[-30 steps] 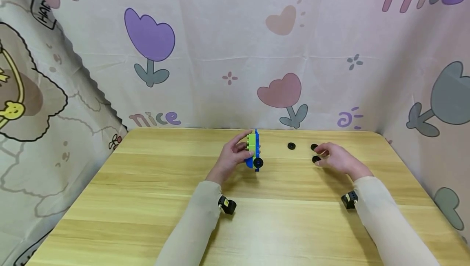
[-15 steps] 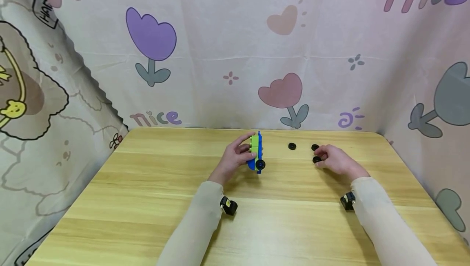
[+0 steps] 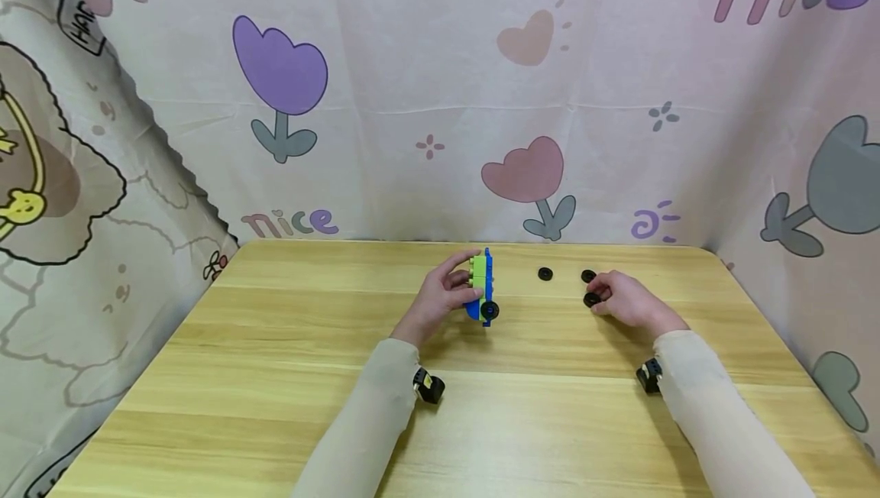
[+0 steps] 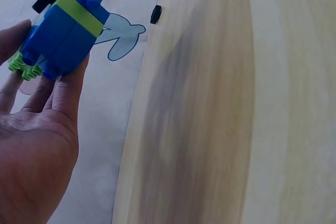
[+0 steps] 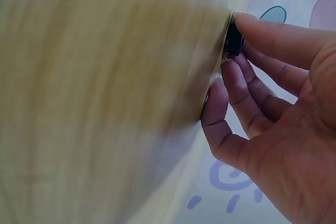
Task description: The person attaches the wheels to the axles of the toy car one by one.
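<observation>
My left hand (image 3: 440, 293) grips a toy car (image 3: 479, 273) of blue and lime-green building blocks, tipped on end above the table. One black wheel (image 3: 490, 310) shows on its near end; in the left wrist view the car's blue end (image 4: 60, 40) faces the camera. To the right, my right hand (image 3: 631, 301) pinches a loose black wheel (image 3: 591, 299) at the tabletop. The right wrist view has the thumb on one side of this wheel (image 5: 234, 39) and fingertips on the other. A second loose wheel (image 3: 587, 276) lies just behind it.
Another loose black wheel (image 3: 545, 274) lies between the car and my right hand. The wooden table (image 3: 536, 422) ends at the back against a printed cloth (image 3: 385, 177), and cloth hangs at both sides too. Each wrist carries a small black camera.
The toy car has shifted slightly right and toward me in my left hand. My right hand's thumb and fingers have drawn in on the nearer wheel, which stays about where it was.
</observation>
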A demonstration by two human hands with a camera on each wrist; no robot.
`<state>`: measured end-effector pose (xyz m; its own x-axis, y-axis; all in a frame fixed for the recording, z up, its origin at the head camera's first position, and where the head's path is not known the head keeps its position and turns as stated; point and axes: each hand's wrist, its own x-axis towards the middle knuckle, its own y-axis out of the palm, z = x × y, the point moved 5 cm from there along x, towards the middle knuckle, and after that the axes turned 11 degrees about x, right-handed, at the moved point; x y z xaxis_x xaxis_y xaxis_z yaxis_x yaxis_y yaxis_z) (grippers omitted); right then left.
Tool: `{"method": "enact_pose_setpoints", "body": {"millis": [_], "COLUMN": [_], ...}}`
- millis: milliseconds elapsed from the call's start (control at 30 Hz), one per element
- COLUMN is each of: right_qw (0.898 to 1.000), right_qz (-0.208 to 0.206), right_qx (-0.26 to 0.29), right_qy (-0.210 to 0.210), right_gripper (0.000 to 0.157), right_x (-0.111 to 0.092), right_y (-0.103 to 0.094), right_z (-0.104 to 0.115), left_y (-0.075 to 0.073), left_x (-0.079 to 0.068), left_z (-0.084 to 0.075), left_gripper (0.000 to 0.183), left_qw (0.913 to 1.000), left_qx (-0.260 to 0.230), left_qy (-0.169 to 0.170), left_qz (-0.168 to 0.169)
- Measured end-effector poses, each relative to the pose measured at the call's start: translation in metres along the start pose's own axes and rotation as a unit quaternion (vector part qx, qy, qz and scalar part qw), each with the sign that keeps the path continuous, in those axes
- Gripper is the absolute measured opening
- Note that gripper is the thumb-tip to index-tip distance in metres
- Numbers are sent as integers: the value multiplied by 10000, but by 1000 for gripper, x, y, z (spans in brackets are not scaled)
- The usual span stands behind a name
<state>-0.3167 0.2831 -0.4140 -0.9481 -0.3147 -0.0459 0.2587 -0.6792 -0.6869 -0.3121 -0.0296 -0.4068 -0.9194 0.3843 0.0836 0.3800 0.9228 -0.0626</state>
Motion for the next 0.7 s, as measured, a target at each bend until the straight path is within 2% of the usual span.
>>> {"method": "enact_pose_setpoints", "body": {"millis": [300,700], "right_qw": [9999,9999], "right_qz": [45,-23], "right_qx": [-139,-93], "right_qy": [59,-115], "right_gripper": [27,26], "right_x": [-1,-5], "right_y": [2,4], "right_z": [4,18], "left_y": [1,1], "left_x": [-2,-2], "left_z": [1,0], "left_gripper": [66,65], "left_qw": [10000,10000], "left_qx": [-39,-4], "left_qy": [-8,3], "left_qz": [19,21]}}
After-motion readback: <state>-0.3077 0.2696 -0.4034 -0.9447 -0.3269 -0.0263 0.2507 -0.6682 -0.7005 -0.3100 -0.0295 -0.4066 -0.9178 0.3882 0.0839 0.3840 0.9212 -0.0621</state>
